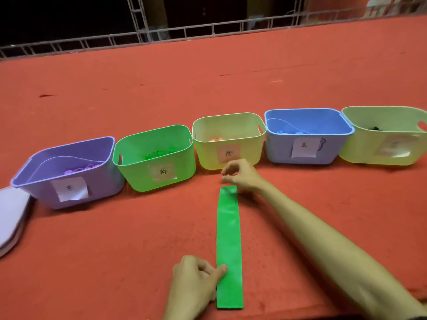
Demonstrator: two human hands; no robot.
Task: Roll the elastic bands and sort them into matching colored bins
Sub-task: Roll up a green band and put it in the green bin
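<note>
Fingers: left hand (196,280) pinches one green band (228,239); right hand (240,175) loosely curled; five bins (138,176).

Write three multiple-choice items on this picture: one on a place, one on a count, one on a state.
1. Where does the green bin stand?
A. between the purple bin and the yellow bin
B. at the right end of the row
C. nearer the person than the band

2. How many bins stand in the row?
A. three
B. five
C. seven

3. What state is the green band in?
A. rolled into a tight coil
B. lying flat at full length
C. dropped into a bin

Answers:
1. A: purple is on its left and yellow on its right.
2. B: the blue bin and the pale bin follow those three.
3. B: it lies as a straight strip on the red table.
</note>
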